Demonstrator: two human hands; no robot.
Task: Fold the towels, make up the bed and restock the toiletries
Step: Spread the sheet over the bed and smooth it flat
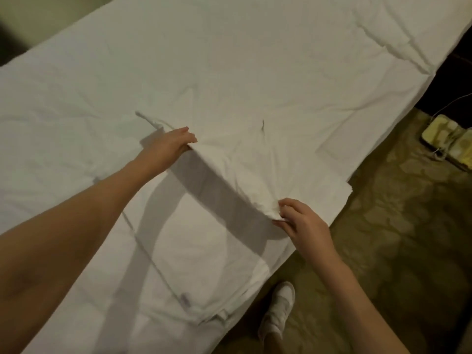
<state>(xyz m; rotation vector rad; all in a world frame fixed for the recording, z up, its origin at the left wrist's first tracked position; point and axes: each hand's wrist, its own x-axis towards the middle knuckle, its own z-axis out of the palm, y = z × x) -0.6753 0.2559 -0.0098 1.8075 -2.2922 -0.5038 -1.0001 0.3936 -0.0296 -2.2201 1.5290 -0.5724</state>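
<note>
White sheet [229, 72] spread over bed, near edge lifted off bed. Left hand [169, 144] grips raised fold mid-bed; right hand [304, 223] pinches same edge near right side. Shoe [279, 309] on carpet [396, 251] below.

A wide bed [76, 103] covered in wrinkled white cloth carries a white folded sheet [229, 159] near its edge. Beside it, patterned olive carpet floor [396, 251] bears a yellowish box [449, 141].
</note>
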